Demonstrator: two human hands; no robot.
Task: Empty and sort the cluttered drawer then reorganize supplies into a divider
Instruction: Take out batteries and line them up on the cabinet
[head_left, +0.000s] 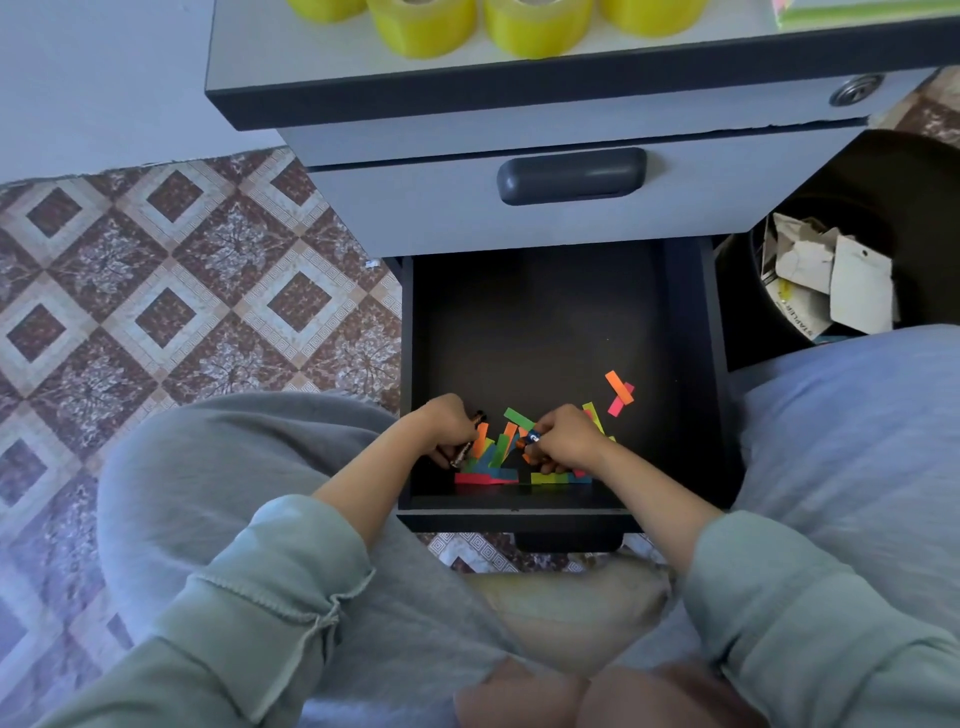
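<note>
The left grip (449, 426) is clutching dark slender cylinders (462, 453), the right grip (566, 439) pinching a blue-and-orange battery (532, 439), among neon paper strips (519, 418) at the front of the dark drawer (696, 364). Emptying is probably nearing its end; next is lifting these out, then gathering the strips.

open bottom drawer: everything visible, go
The open drawer is dark, matte and board-like, pulled out toward the person under a closed grey drawer. Its floor is mostly bare; bright paper strips gather near the front wall. Both hands reach in: the left hand grips dark cylinders, the right hand pinches a small battery.
</note>
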